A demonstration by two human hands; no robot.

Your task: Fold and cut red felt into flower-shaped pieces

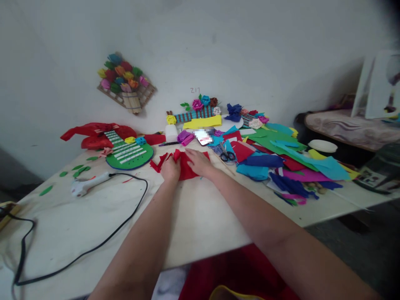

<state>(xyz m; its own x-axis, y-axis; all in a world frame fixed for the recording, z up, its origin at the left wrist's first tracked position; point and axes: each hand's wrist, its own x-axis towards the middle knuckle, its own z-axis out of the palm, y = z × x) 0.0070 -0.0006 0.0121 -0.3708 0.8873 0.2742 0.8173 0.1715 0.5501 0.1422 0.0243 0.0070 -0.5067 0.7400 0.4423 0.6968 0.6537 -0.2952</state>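
Observation:
A sheet of red crepe paper point(187, 171) lies on the table in front of me, crumpled at its left end. My left hand point(170, 169) is closed on the crumpled part, its fingertips partly hidden by folds. With fingers stretched out, my right hand point(198, 163) rests on the flatter part of the same paper. To the right of it lie dark-handled scissors point(227, 156) and a thin wooden stick point(224, 163). A white glue gun point(91, 184) lies on its side, left of my left hand.
A black cable point(125, 225) loops across the left of the table. Coloured papers point(262, 160) pile up on the right. A green round craft piece point(129, 155) and paper leaves point(81, 171) lie left. Paper flowers point(197, 104) stand along the wall; a dark bottle point(379, 173) is far right.

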